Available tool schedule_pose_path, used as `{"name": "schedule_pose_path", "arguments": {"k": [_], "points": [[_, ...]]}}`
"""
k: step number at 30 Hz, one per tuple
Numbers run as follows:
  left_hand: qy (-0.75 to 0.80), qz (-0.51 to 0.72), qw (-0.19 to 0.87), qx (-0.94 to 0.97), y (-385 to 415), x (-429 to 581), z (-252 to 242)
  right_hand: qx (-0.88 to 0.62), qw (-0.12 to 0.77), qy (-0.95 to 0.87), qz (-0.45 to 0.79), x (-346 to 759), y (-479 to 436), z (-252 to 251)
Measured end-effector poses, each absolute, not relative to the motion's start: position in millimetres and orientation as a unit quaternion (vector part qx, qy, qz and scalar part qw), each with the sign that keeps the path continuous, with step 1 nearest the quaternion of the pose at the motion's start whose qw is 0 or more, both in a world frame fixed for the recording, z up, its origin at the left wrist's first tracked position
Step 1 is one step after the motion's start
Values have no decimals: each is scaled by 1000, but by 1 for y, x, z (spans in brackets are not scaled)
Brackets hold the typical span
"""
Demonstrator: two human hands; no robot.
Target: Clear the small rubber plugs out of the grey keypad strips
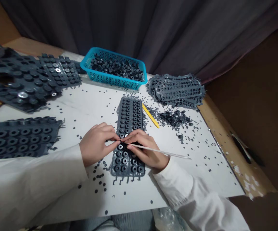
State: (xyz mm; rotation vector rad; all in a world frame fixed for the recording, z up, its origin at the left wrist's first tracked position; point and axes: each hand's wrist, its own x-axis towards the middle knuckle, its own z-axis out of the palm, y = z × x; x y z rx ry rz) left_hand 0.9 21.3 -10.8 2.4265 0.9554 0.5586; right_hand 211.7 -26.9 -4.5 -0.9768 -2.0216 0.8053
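A dark grey molded rubber sheet (130,112) with rows of ring-shaped parts lies lengthwise in front of me. My left hand (100,141) reaches its left edge, with thumb and index finger pinched together over the rings. What sits between those fingertips is too small to make out. My right hand (145,146) rests over the middle of the sheet, closed around a thin pale stick (164,152). The stick's tip is by the left fingertips, and its far end points right, past the wrist. Some rings are hidden beneath both hands.
Behind the sheet stands a blue basket (115,82) of small dark parts. A yellow stick (151,116) lies right of the sheet, near a heap of dark bits (175,118). Perforated sheets (177,88) are stacked back right; more ring sheets (21,138) lie left. Small discs are scattered around.
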Motion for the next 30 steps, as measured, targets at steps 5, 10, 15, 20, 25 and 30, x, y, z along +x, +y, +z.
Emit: {"name": "schedule_pose_path", "arguments": {"k": [5,10,15,20,25,30], "points": [[349,209,236,883,22,2,-11,-361,360,-813,280,210,-27,-4],[345,223,252,876,20,3,-9,-382,381,-791,287,212,-25,-2],[402,249,265,840,22,6,-5,-421,434,-755,251,220,-3,1],[443,213,225,841,27,8,-6,-367,387,-803,269,222,11,-2],[450,204,207,844,30,11,-8,-346,384,-813,269,222,6,-4],[450,210,222,839,34,13,-8,-339,364,-835,235,222,6,-7]]}}
